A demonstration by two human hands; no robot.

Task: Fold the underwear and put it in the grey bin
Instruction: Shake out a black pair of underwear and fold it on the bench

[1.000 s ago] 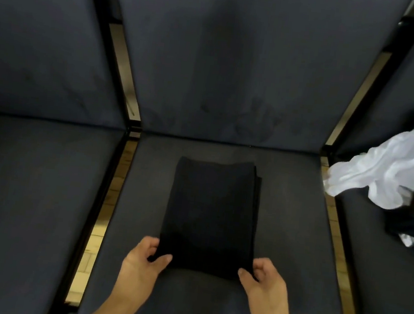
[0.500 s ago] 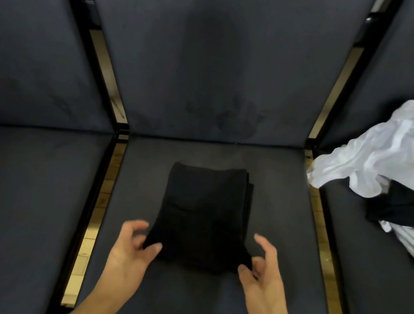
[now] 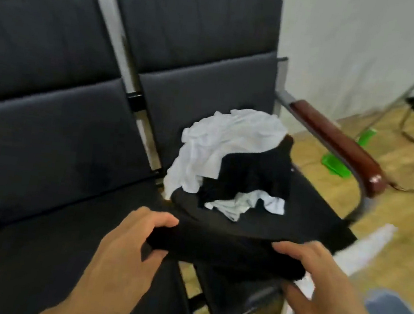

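I had lifted the folded underwear [image 3: 226, 249] off the seat; left hand [image 3: 122, 253] and right hand [image 3: 320, 288] fingers clamped its ends. Folding looked done; bin unseen.

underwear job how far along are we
Folding looks done: the black underwear is a compact bundle. Both hands, left and right, hold it off the seat. Binning is left; no grey bin shows. A clothes pile waits on the chair.
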